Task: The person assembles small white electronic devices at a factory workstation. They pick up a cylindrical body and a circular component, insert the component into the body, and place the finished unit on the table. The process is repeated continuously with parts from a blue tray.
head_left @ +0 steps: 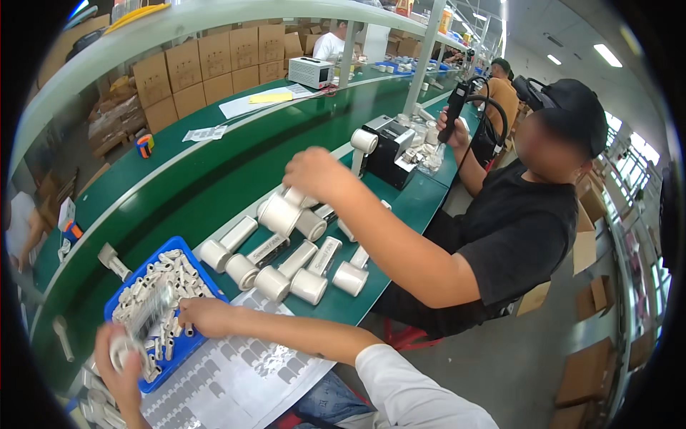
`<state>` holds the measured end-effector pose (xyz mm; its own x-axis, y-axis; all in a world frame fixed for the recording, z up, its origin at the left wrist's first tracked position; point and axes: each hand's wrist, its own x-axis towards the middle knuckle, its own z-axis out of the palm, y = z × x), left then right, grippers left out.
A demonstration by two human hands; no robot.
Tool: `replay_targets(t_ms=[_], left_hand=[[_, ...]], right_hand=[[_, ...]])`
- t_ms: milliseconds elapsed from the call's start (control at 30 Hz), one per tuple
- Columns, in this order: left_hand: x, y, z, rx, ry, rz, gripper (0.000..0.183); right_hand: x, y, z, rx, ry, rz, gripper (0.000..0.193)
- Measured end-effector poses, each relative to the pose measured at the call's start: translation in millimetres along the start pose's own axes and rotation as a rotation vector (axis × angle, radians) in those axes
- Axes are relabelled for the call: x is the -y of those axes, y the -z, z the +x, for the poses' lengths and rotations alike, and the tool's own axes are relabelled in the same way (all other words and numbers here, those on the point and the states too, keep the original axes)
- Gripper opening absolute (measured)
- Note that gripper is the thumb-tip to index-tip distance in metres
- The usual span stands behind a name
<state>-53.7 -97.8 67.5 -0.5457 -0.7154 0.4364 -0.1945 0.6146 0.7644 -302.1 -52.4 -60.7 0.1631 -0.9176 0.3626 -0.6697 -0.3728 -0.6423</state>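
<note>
My left hand (120,368) is closed around the round head of a white handheld fan (148,314), whose blurred grey-white handle points up over the blue tray (211,282). Small white plastic parts (146,279) fill that tray. Close to the handle's end, my right hand (205,317) has its fingers curled together over the tray's right side; what they pinch, if anything, is hidden. Beneath my right forearm lies a white sheet with rows of grey stickers (236,379). Several more white fans (309,286) lie to the right of the tray.
A co-worker in black (514,222) sits at the right, one hand (314,175) over the fans, the other holding a black tool (454,111). A black device (386,154) stands beyond. The green conveyor belt (207,186) runs along the bench. More white fans (96,400) lie at lower left.
</note>
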Motion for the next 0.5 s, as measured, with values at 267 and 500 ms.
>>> replay_targets(t_ms=[267, 500], left_hand=[[52.6, 31.6, -145.3, 0.172, 0.327, 0.011, 0.033], [20.8, -1.9, -136.6, 0.258, 0.491, -0.135, 0.037]], right_hand=[[10.3, 6.1, 26.5, 0.149, -0.015, -0.281, 0.012], [54.7, 37.7, -41.6, -0.042, 0.004, 0.021, 0.024]])
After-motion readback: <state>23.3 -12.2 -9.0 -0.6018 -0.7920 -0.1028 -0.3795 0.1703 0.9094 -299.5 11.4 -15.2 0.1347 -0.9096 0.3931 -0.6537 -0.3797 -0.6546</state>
